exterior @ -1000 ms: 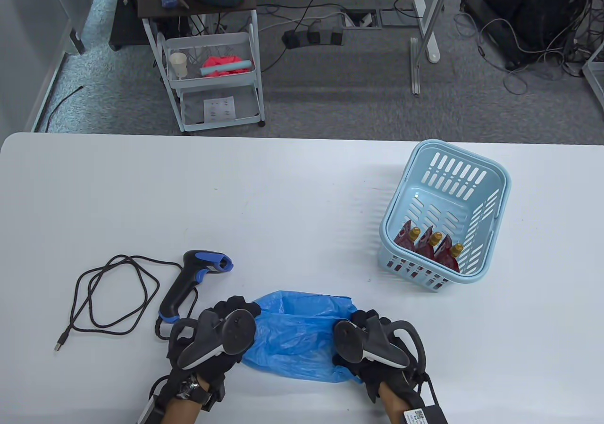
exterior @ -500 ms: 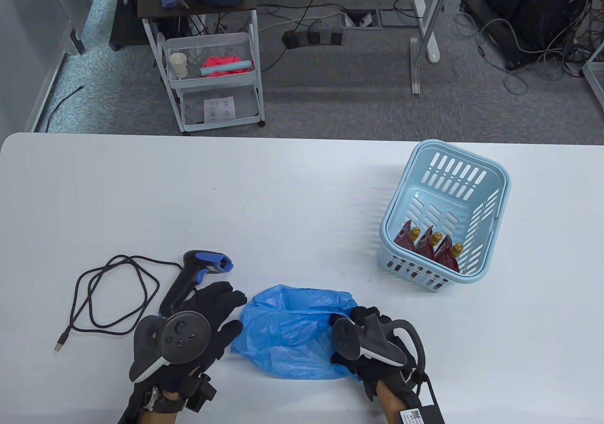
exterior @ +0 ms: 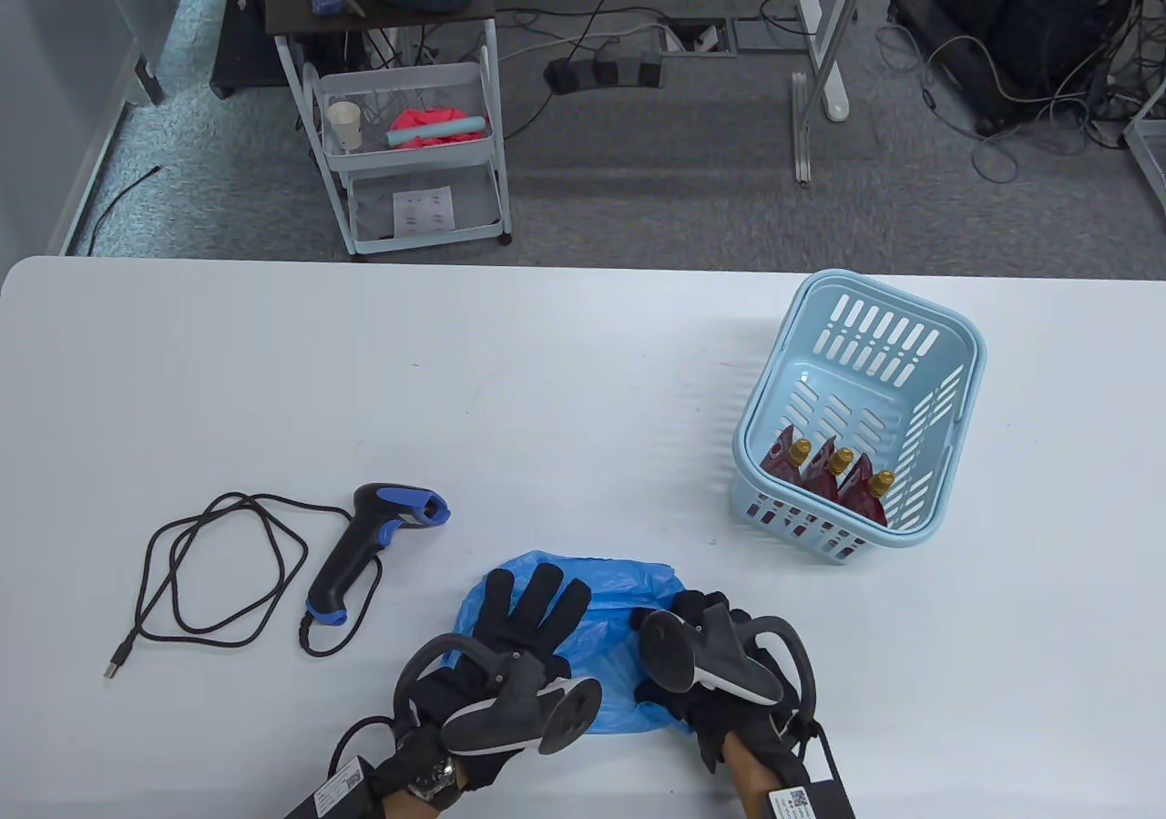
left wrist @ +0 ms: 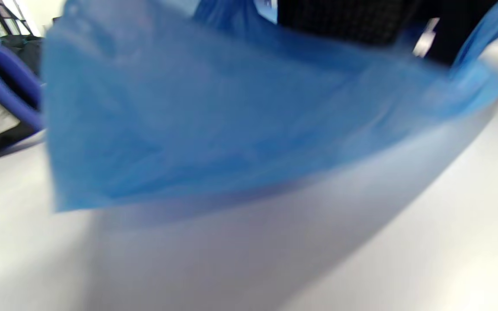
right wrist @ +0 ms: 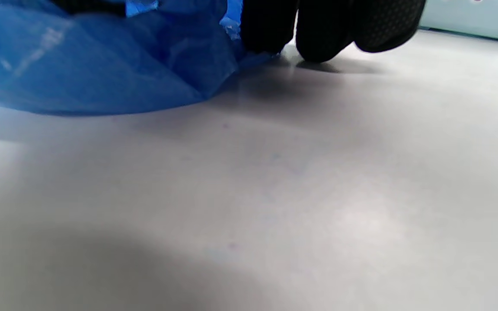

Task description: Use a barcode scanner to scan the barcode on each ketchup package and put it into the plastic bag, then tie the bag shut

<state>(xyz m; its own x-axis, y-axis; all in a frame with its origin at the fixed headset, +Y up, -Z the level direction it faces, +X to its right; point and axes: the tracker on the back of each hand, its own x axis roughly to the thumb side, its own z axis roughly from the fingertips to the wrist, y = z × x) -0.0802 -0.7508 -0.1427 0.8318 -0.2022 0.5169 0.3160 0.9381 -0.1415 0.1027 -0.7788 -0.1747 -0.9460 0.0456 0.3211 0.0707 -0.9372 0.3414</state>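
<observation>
A crumpled blue plastic bag [exterior: 619, 587] lies near the table's front edge. My left hand [exterior: 533, 614] lies flat on its left part with straight, spread fingers. My right hand [exterior: 697, 614] grips the bag's right edge with curled fingers [right wrist: 322, 30]. The left wrist view is blurred and filled by the bag [left wrist: 231, 121]. A black and blue barcode scanner [exterior: 369, 537] lies left of the bag, its cable [exterior: 209, 573] coiled further left. Three red ketchup packages [exterior: 824, 477] with gold caps stand in the light blue basket [exterior: 947, 455] at the right.
The white table [exterior: 455, 382] stretches wide behind the bag. Beyond its far edge a white trolley [exterior: 410, 145] stands on the floor, with cables and a power strip further back.
My left hand let go of the bag's left edge, swung out toward the scanner, then came back and laid flat on the bag. The right hand has kept its hold.
</observation>
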